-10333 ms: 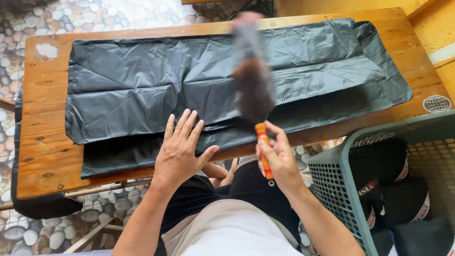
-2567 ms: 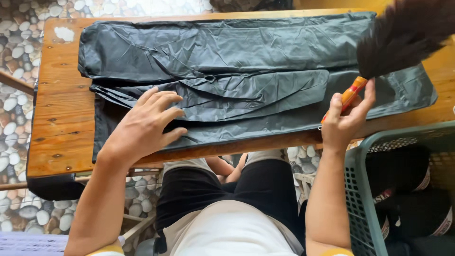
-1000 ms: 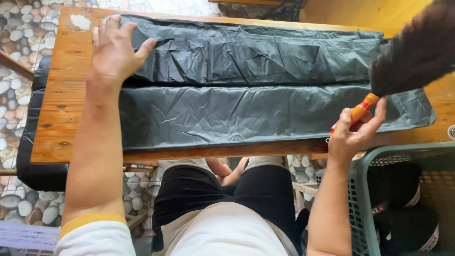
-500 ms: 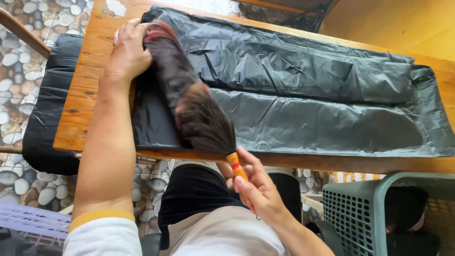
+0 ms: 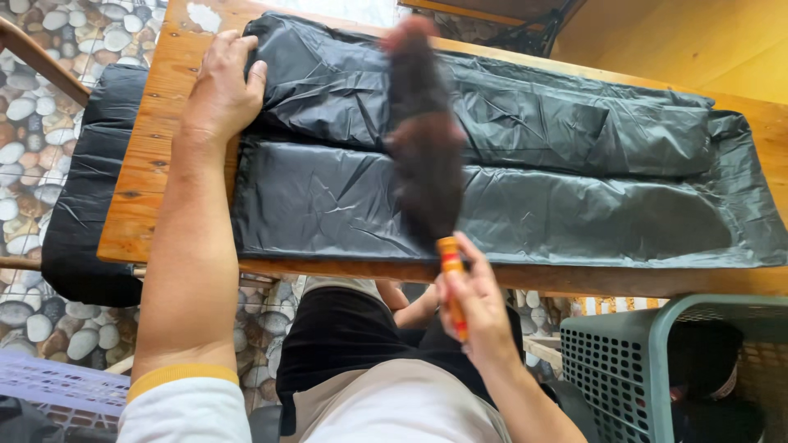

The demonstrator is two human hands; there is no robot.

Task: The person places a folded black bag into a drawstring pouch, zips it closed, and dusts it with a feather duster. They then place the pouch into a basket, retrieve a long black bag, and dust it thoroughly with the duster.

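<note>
Now my left hand lies flat and open at the upper left of the frame, pressing the edge of the black plastic bag onto the wooden table. The bag is spread long across the middle of the frame, folded in two strips. My right hand, lower middle, is closed around the orange handle of a feather duster. Its dark, blurry feathers lie over the bag. A green basket sits at the lower right.
</note>
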